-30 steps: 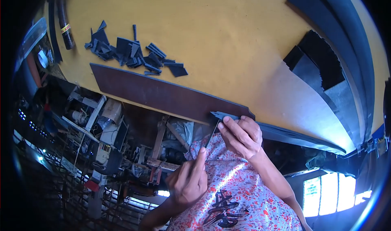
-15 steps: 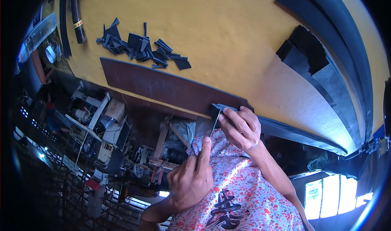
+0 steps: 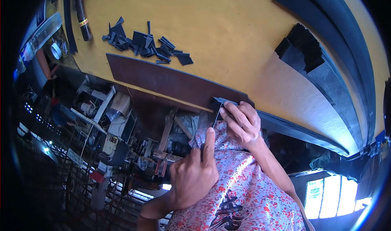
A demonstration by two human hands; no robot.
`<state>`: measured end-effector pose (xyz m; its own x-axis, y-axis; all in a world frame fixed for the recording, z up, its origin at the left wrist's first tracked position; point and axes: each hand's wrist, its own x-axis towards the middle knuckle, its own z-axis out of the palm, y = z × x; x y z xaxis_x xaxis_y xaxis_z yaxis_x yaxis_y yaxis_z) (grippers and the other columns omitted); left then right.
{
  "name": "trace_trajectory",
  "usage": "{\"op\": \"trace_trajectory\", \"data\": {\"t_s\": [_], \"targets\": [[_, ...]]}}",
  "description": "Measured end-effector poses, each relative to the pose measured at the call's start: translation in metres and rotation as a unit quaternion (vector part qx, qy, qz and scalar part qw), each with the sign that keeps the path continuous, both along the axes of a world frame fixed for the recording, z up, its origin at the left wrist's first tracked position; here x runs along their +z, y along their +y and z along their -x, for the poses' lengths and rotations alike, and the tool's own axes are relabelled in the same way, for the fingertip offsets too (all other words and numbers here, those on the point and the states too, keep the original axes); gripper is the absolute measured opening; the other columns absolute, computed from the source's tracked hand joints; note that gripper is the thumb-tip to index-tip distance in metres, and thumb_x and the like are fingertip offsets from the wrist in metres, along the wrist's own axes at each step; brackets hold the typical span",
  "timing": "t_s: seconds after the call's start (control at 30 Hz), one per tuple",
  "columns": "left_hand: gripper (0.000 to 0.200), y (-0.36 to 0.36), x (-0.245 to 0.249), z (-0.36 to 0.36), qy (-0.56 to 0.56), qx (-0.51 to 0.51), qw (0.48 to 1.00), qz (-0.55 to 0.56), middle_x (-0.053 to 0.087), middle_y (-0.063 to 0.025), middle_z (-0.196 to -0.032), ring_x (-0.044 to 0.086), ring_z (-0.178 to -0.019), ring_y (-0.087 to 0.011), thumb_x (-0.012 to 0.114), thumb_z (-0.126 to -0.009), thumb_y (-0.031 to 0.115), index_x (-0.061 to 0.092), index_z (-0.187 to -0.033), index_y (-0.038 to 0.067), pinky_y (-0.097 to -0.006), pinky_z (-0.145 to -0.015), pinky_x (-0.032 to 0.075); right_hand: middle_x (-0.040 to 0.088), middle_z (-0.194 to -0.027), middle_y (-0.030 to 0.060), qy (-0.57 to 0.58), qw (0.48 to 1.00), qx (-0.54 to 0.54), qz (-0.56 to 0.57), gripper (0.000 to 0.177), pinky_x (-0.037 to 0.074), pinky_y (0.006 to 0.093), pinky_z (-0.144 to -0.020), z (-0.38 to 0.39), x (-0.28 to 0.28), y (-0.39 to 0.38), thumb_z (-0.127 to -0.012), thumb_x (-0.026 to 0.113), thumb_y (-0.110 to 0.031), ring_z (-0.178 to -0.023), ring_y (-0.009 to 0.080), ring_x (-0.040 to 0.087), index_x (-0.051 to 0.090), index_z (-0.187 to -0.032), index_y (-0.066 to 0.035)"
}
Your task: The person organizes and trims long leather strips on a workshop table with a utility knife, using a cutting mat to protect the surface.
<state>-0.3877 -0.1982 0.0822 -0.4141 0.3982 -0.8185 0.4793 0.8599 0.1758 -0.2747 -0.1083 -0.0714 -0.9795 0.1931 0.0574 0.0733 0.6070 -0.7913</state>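
Two hands (image 3: 194,172) (image 3: 243,124), one thin tool (image 3: 217,118)

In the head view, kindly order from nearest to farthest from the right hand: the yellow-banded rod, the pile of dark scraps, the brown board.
1. Brown board, by the right hand.
2. Dark scraps, left, past the board.
3. Yellow-banded rod, far left.
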Motion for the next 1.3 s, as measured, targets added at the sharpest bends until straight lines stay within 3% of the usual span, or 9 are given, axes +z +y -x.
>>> {"op": "trace_trajectory", "data": {"t_s": [0.5,0.57,0.8,1.0,1.07,1.1,1.2,1.3], "targets": [[0.061,0.009,-0.004,-0.002,-0.008,0.003,1.000,0.030,0.060,-0.0134,-0.063,0.059,-0.044,-0.0263,0.061,-0.074,0.010,0.048,-0.133,0.002,-0.0374,-0.040,0.048,0.065,-0.105,0.0064,0.006,1.000,-0.014,-0.004,0.034,0.053,0.0354,-0.082,0.001,0.001,-0.002,-0.058,0.067,-0.004,-0.090,0.0221,0.056,0.071,-0.092,-0.003],[0.064,0.006,-0.007,-0.002,0.003,-0.050,0.999,0.012,0.060,-0.0118,-0.065,0.060,-0.044,-0.0169,0.059,-0.070,0.010,0.048,-0.131,-0.007,-0.0304,-0.039,0.048,0.065,-0.106,0.0064,0.008,1.000,-0.019,-0.003,0.035,0.053,0.0368,-0.082,0.000,0.000,-0.004,-0.058,0.066,-0.004,-0.090,0.0223,0.056,0.072,-0.092,-0.003],[0.068,-0.007,-0.015,-0.019,0.047,-0.043,0.998,-0.018,0.060,-0.0137,-0.066,0.062,-0.048,-0.0195,0.061,-0.070,0.011,0.044,-0.133,-0.008,-0.0307,-0.041,0.050,0.064,-0.107,0.0077,0.011,1.000,-0.019,0.000,0.042,0.053,0.0397,-0.083,-0.003,0.000,-0.005,-0.053,0.065,-0.001,-0.092,0.0253,0.057,0.070,-0.094,-0.002],[0.071,-0.038,-0.041,-0.053,0.119,-0.021,0.989,-0.087,0.060,-0.0139,-0.068,0.062,-0.048,-0.0204,0.060,-0.070,0.011,0.042,-0.136,-0.006,-0.0323,-0.042,0.050,0.064,-0.109,0.0078,0.029,0.999,-0.031,-0.012,0.044,0.051,0.0380,-0.084,-0.006,-0.001,-0.009,-0.052,0.062,0.004,-0.092,0.0271,0.057,0.070,-0.094,-0.004],[0.069,-0.055,-0.059,-0.072,0.191,0.005,0.967,-0.171,0.058,-0.0123,-0.069,0.061,-0.049,-0.0205,0.058,-0.072,0.010,0.041,-0.137,-0.003,-0.0324,-0.044,0.052,0.063,-0.109,0.0071,0.034,0.999,-0.035,-0.014,0.043,0.051,0.0377,-0.083,-0.004,0.001,-0.009,-0.052,0.062,0.005,-0.092,0.0274,0.057,0.070,-0.093,-0.005],[0.064,-0.060,-0.067,-0.080,0.212,0.038,0.957,-0.196,0.055,-0.0099,-0.068,0.059,-0.050,-0.0229,0.061,-0.076,0.006,0.044,-0.138,0.004,-0.0329,-0.045,0.050,0.063,-0.109,0.0065,0.034,0.999,-0.034,-0.019,0.042,0.050,0.0374,-0.083,-0.002,0.002,-0.009,-0.053,0.062,0.005,-0.092,0.0275,0.057,0.070,-0.092,-0.005],[0.064,-0.080,-0.095,-0.088,0.254,0.042,0.922,-0.288,0.054,-0.0109,-0.070,0.060,-0.054,-0.0231,0.059,-0.077,0.007,0.041,-0.139,0.000,-0.0338,-0.050,0.053,0.063,-0.107,0.0067,0.037,0.998,-0.040,-0.012,0.040,0.050,0.0370,-0.081,-0.003,0.004,-0.010,-0.055,0.065,0.007,-0.092,0.0274,0.057,0.070,-0.092,-0.005],[0.061,-0.082,-0.091,-0.089,0.235,0.075,0.925,-0.289,0.054,-0.0116,-0.071,0.060,-0.056,-0.0257,0.059,-0.079,0.004,0.044,-0.138,0.005,-0.0357,-0.050,0.051,0.064,-0.107,0.0067,0.050,0.998,-0.047,-0.014,0.036,0.050,0.0362,-0.079,-0.002,0.002,-0.012,-0.057,0.067,0.007,-0.091,0.0273,0.057,0.070,-0.091,-0.006]]}}
